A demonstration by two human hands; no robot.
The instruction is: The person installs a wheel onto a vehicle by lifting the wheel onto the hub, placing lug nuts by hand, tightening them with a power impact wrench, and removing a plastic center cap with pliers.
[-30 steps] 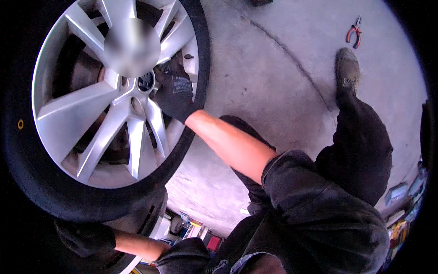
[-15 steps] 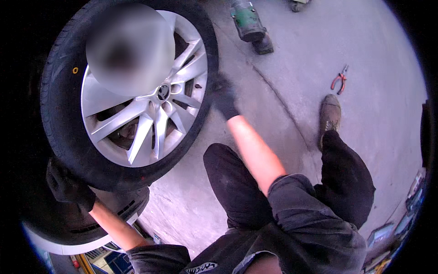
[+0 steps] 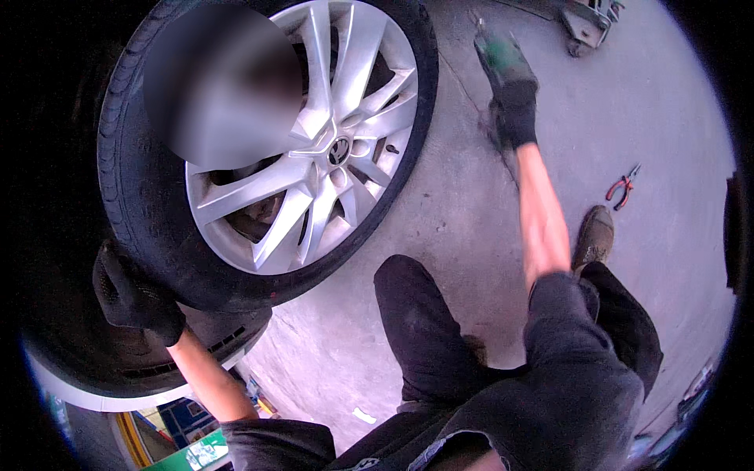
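A car wheel (image 3: 322, 188) with silver alloy spokes and a black tyre stands upright at the wheel arch on the left. My left hand (image 3: 140, 297), in a black glove, is closed against the tyre's lower left edge, its fingertips partly hidden in shadow. Out to the right of the wheel, my gloved right hand (image 3: 517, 122) is closed on a green-and-black impact wrench (image 3: 503, 59) close to the floor. Motion smears the tool slightly, and its handle is mostly covered by the hand.
Red-handled pliers (image 3: 620, 191) lie on the grey concrete floor (image 3: 448, 212) beyond my shoe (image 3: 595, 235). A metal jack part (image 3: 589, 27) stands at the far right. Below the wheel is the dark car bumper (image 3: 188, 345). A blurred disc covers the wheel's upper left.
My right hand has left the tyre's right side, reached out to the right and taken hold of the impact wrench. My left hand stays at the tyre. The whole view has shifted.
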